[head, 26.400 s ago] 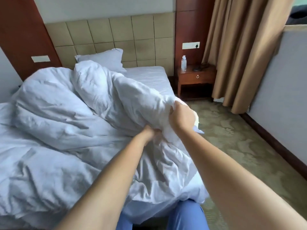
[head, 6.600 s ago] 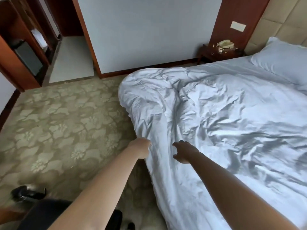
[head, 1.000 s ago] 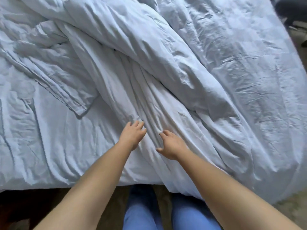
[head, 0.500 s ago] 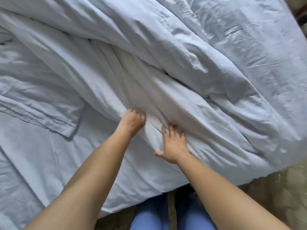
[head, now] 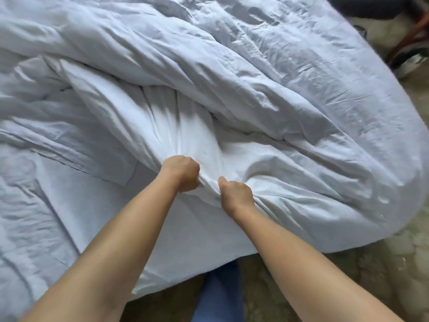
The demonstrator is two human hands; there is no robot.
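A rumpled white duvet (head: 267, 94) lies bunched across the bed and drapes over its right edge. My left hand (head: 182, 173) is curled into a fist around a fold of the duvet near the bed's front edge. Just to the right, my right hand (head: 235, 194) grips another bunch of the same fabric. Creases fan out from both fists. Both forearms reach in from the bottom of the view. The fingertips of both hands are buried in the cloth.
A flatter white sheet (head: 34, 217) covers the bed at the left. Patterned green carpet (head: 383, 263) shows at the lower right. My blue trouser leg (head: 218, 296) stands against the bed's edge. A dark chair with wooden legs (head: 408, 40) sits at the top right.
Both hands went from lying open on the duvet to closing into fists around its fabric. The cloth has bunched up and pulled toward me.
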